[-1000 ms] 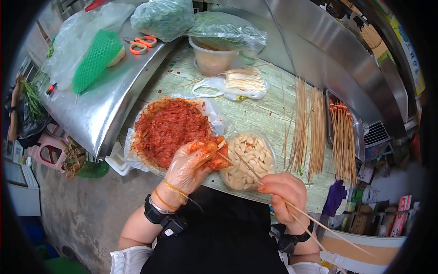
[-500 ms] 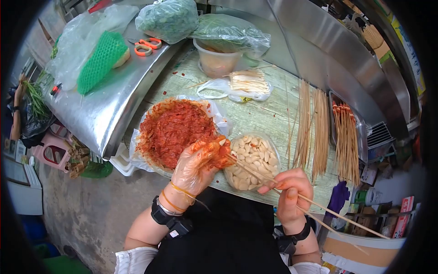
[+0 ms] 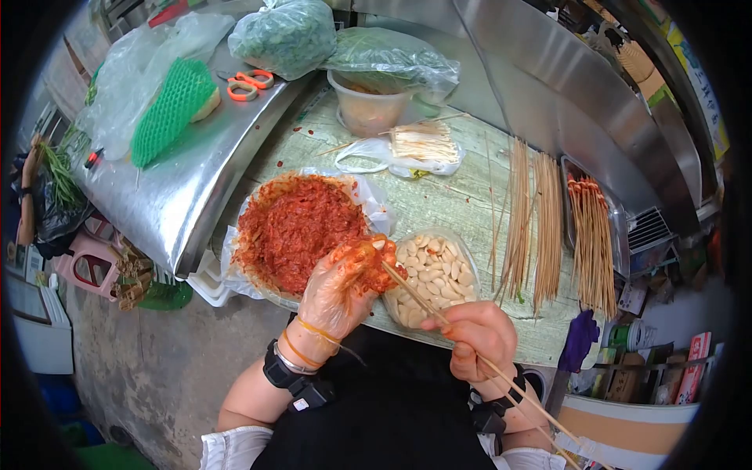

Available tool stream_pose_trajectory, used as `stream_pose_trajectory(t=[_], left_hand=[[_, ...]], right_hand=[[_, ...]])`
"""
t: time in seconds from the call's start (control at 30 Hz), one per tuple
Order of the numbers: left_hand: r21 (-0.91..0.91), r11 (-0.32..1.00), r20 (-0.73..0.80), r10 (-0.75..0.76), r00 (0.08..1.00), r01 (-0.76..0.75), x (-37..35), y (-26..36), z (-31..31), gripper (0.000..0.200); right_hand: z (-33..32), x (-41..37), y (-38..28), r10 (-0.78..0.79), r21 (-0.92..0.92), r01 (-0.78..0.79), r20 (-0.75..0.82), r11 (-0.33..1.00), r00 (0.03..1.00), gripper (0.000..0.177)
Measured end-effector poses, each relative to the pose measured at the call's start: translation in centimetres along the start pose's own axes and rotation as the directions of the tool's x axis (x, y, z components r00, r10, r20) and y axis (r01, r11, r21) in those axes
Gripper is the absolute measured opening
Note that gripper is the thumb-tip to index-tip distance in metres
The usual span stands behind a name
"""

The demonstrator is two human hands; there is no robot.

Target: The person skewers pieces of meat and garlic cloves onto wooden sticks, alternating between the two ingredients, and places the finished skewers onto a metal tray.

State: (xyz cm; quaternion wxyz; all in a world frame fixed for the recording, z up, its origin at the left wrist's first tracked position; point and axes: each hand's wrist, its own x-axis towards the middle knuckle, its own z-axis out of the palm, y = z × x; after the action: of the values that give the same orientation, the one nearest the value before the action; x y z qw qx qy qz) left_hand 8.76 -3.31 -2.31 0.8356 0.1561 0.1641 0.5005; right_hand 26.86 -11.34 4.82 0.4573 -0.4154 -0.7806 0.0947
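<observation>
My left hand (image 3: 333,286), in a clear plastic glove smeared red, is closed around red-coated minced meat (image 3: 368,266) with a pale garlic clove (image 3: 378,244) showing at the top. My bare right hand (image 3: 482,337) pinches thin bamboo skewers (image 3: 533,403), whose tips reach the meat in the left hand. Whether the tips have gone into it is hidden. Just behind the left hand sits a lined bowl of red seasoned meat (image 3: 294,227). A clear tub of peeled garlic cloves (image 3: 439,274) lies between and beyond the two hands.
Bare skewers (image 3: 546,227) lie in bundles at right, beside a metal tray (image 3: 619,211) with loaded skewers (image 3: 589,243). Behind are a plastic tub (image 3: 368,110), bagged greens (image 3: 283,39) and a bag of white sticks (image 3: 423,145). Orange scissors (image 3: 249,84) rest on the steel surface (image 3: 211,157).
My right hand has shifted left and slightly down, closer to the left hand. The skewers now slope more steeply, their back ends lower. The left hand keeps its hold on the meat.
</observation>
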Motion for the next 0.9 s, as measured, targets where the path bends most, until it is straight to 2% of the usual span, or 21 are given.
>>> stream_pose_trajectory(t=[0.07,0.13,0.2,0.23,0.53,0.7,0.77,0.9], left_hand=[[0.009,1.000,0.023,0.015,1.000,-0.015,0.0,0.0,0.2,0.032],[-0.039,0.999,0.036,0.004,0.999,-0.003,0.0,0.1,0.2,0.032],[-0.088,0.996,0.050,-0.006,0.999,0.010,-0.1,0.2,0.3,0.032],[-0.093,0.996,0.052,0.002,0.999,0.003,-0.1,0.2,0.5,0.032],[-0.019,0.998,0.045,0.061,0.997,-0.060,0.0,0.2,0.5,0.034],[-0.103,0.992,0.048,0.072,0.996,-0.066,0.3,0.5,0.7,0.029],[-0.075,0.994,0.097,0.085,0.992,-0.078,0.5,0.5,0.4,0.030],[-0.029,0.996,0.055,0.084,0.995,-0.083,0.6,0.1,0.2,0.028]], right_hand=[[-0.1,0.1,0.2,-0.019,-0.013,0.019,0.009,1.000,1.000,0.024],[-0.1,0.3,0.5,-0.087,0.031,0.087,0.008,0.996,0.996,0.010],[-0.1,0.4,0.2,-0.073,-0.003,0.073,0.028,0.997,0.997,0.014],[-0.1,0.5,0.1,-0.058,-0.035,0.060,0.049,0.998,0.997,0.023],[1.2,1.3,0.3,-0.207,-0.038,0.209,0.031,0.977,0.978,0.014],[1.1,1.6,0.2,-0.210,-0.041,0.213,0.058,0.976,0.976,0.012],[1.0,1.7,0.1,-0.202,-0.032,0.205,0.076,0.978,0.976,0.012],[1.3,1.6,0.1,-0.209,-0.040,0.212,0.072,0.976,0.975,0.012]])
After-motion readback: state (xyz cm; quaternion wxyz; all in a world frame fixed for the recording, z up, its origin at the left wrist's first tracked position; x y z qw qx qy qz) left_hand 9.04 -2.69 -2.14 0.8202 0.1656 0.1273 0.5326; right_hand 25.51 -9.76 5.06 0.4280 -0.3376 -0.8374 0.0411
